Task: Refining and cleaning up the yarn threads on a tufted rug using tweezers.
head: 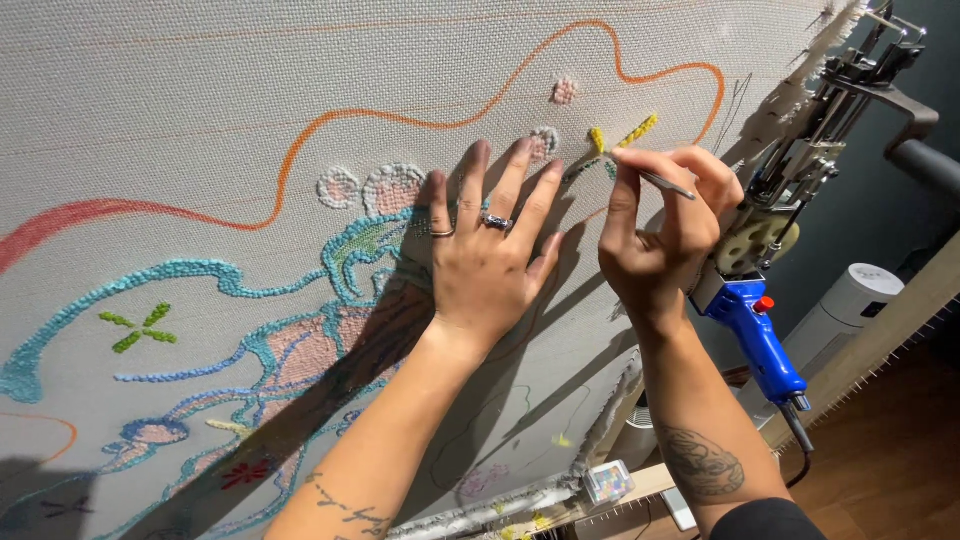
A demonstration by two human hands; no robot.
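Both hands work on a stretched grey woven tufting cloth (200, 90). Left hand (485, 265) lies flat, fingers spread wide, bracing the weave; right hand (665, 225) pinches a thin metal pick (668, 184) beside yellow yarn stitches (622, 136). Steady pressure close to the tip would help. Blue tufting gun (755, 330) hangs at the frame edge; wooden floor (890, 450) below.

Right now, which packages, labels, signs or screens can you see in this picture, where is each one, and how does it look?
Small clear box: on the wooden frame below the cloth's lower edge, under the right hand; squarish, transparent, many-coloured bits inside.
White cylinder: on the floor at right, behind the blue tufting gun; it carries a small dark panel, too small to tell if it is a screen.
No signs or labels are visible.
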